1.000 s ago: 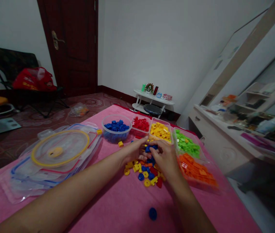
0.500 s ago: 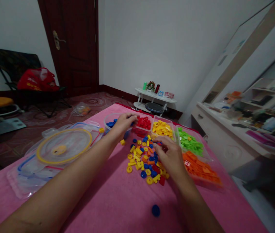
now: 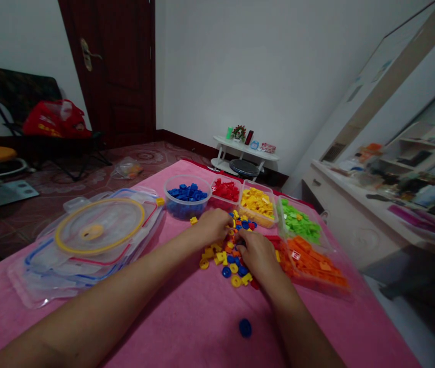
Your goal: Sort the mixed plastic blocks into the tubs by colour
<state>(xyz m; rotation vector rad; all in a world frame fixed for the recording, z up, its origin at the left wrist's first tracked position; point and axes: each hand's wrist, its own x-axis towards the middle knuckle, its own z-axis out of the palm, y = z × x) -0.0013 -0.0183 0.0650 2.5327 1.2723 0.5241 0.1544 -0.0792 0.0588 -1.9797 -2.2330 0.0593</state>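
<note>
A heap of small yellow, blue, red and orange plastic pieces (image 3: 229, 260) lies on the pink cloth (image 3: 186, 327). My left hand (image 3: 211, 226) rests on the heap's far left side with its fingers curled into the pieces. My right hand (image 3: 257, 255) lies on the heap's right side, fingers bent down among the pieces. What either hand grips is hidden. Beyond the heap stand a round tub of blue pieces (image 3: 186, 197) and rectangular tubs of red (image 3: 225, 191), yellow (image 3: 256, 203), green (image 3: 297, 222) and orange pieces (image 3: 317, 266).
A stack of clear lids (image 3: 90, 237), one with a yellow ring, lies on the cloth at the left. A single blue disc (image 3: 245, 327) lies near the front. A dresser (image 3: 351, 214) stands right of the table; a folding chair (image 3: 29, 112) and door (image 3: 117, 66) are behind.
My left hand, which reached over to the blue tub half a second ago, has come back onto the heap. My right hand has stayed on the heap's right side.
</note>
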